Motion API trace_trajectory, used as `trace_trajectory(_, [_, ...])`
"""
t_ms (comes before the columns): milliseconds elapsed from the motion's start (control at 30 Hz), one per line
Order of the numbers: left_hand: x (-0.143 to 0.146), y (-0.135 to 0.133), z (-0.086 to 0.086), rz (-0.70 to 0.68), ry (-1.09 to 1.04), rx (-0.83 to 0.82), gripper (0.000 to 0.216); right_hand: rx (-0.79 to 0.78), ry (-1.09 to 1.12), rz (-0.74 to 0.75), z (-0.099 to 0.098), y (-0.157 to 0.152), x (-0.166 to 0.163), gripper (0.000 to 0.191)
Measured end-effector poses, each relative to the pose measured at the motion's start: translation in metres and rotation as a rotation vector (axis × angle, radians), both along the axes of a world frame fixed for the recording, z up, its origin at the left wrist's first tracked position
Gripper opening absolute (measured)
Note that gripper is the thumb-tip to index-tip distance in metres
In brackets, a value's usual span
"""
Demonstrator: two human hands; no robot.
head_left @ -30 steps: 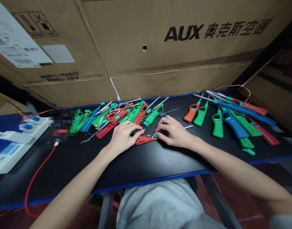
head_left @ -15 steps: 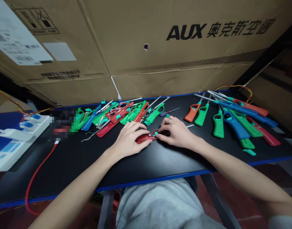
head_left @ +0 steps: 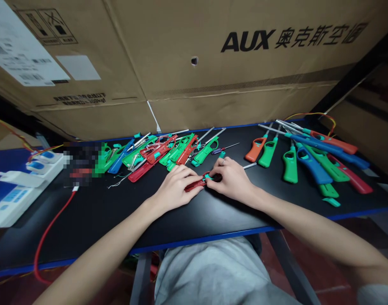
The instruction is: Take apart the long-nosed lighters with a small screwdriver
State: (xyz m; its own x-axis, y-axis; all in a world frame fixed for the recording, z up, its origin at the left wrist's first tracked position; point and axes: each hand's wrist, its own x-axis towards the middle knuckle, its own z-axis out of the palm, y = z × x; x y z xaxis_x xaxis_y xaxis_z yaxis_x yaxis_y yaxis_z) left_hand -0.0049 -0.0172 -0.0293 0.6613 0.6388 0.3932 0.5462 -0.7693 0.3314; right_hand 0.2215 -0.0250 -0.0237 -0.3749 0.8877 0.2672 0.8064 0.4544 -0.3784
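Both hands meet over a red lighter body (head_left: 196,184) with a teal trigger, held just above the black table (head_left: 117,212). My left hand (head_left: 176,187) curls its fingers round the handle end. My right hand (head_left: 229,178), a ring on one finger, pinches the other end near the teal part. A metal rod tip (head_left: 250,165) pokes out to the right of my right hand.
A heap of green, red and blue lighter parts (head_left: 155,152) lies behind my hands. Whole lighters (head_left: 308,156) lie in a row at the right. A small screwdriver (head_left: 224,149), a white power strip (head_left: 19,186) with red cable, and large cardboard boxes (head_left: 213,63) stand behind.
The red lighter body has gone from lying flat on the table to being lifted and tilted between both hands, which have closed in on it.
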Motion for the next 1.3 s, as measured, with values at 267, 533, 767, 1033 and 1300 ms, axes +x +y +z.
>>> trace_trajectory(267, [0.001,-0.002,-0.002,0.017,0.000,0.000,0.022,0.043,-0.047,0.051,0.001,0.000,0.006,0.021])
trace_trajectory(533, [-0.003,0.000,-0.002,0.038,-0.026,-0.051,0.021,-0.129,-0.107,0.357,0.017,0.025,0.074,0.023])
trace_trajectory(767, [-0.002,0.000,-0.003,0.051,-0.035,-0.048,0.022,-0.211,-0.061,0.364,0.019,0.026,0.077,0.015])
trace_trajectory(1033, [-0.002,0.000,-0.005,0.061,-0.050,-0.061,0.021,-0.124,-0.106,0.323,0.032,0.013,0.070,0.025])
trace_trajectory(1300, [-0.001,0.001,-0.003,0.066,-0.035,-0.074,0.020,-0.038,-0.145,0.298,0.030,0.008,0.057,0.023])
